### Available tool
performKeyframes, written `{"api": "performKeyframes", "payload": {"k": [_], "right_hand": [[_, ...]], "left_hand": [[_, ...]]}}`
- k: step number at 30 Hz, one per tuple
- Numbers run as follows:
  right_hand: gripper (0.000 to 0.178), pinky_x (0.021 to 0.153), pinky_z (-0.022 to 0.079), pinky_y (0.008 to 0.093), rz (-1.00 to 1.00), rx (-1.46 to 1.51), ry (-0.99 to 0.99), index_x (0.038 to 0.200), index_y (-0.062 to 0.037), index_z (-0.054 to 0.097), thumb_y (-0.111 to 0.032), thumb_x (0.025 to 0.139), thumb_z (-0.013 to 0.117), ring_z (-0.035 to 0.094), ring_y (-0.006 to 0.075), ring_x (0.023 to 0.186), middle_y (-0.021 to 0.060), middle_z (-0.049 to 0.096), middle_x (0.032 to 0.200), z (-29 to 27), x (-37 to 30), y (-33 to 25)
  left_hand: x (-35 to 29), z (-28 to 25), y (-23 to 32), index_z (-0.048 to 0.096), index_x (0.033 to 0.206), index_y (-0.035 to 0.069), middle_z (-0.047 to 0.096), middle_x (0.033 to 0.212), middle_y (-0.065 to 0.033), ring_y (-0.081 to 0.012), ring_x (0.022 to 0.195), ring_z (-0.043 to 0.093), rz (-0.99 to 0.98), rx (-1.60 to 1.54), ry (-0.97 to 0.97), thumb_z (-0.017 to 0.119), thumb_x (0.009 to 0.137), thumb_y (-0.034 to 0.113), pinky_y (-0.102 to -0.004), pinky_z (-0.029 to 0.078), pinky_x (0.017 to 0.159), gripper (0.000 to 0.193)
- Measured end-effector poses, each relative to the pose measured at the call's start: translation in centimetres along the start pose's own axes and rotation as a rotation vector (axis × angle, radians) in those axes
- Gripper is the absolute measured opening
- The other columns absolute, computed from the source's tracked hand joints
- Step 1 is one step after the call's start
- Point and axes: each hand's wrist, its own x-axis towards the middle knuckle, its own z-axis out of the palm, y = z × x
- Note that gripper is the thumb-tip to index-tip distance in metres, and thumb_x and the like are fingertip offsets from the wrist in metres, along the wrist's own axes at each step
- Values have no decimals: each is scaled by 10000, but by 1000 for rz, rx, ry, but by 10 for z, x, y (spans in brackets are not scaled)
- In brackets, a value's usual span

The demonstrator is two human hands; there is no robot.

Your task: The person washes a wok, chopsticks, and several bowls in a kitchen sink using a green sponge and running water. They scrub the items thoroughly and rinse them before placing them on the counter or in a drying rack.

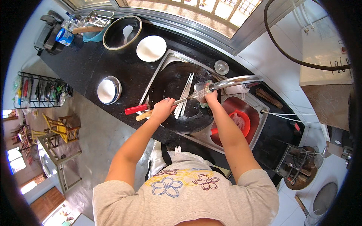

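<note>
My left hand [164,109] is closed around the shaft of a long-handled metal utensil [183,100] with a wooden grip. The utensil slants up to the right, its shiny head under the curved tap [237,80]; its exact kind is hard to make out. At that head my right hand [211,98] is closed on what looks like a pale green cloth [204,105]; its fingertips are partly hidden. Below both hands a big dark wok [166,84] sits over the sink [180,56]. Several pale chopsticks [187,88] lie in it. A red handle [136,109] sticks out at the wok's left edge.
A red basin [245,122] stands in the right sink bowl. To the left are stacked bowls [107,91], with a white plate [151,48] and a dark basin [109,37] farther back. A glass [221,67] stands behind the tap. A utensil rack [290,162] is at the right.
</note>
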Motion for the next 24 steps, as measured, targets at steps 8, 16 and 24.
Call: {"api": "performKeyframes", "payload": {"k": [8, 16, 24], "right_hand": [[573, 812, 464, 380, 404, 1123, 65, 1189, 34, 511, -476, 944, 421, 562, 211, 997, 101, 572, 1126, -4, -65, -106], [555, 1054, 251, 413, -604, -34, 27, 1342, 21, 376, -333, 924, 470, 309, 331, 1297, 160, 315, 1420, 56, -103, -107], [748, 1042, 267, 472, -637, -760, 120, 1371, 3, 330, -444, 824, 575, 311, 344, 1305, 116, 273, 1452, 44, -95, -133]], "left_hand": [[-19, 13, -9, 519, 803, 44, 482, 630, -86, -194, 547, 498, -516, -784, -149, 442, 943, 447, -325, 409, 498, 433], [-5, -2, 35, 386, 703, 93, 307, 589, 32, -29, 418, 249, -1194, -2211, -616, 370, 929, 558, -161, 203, 318, 518], [-22, -19, 39, 400, 707, 79, 303, 591, 31, -11, 404, 279, -1200, -2301, -708, 415, 930, 518, -141, 230, 287, 492]]}}
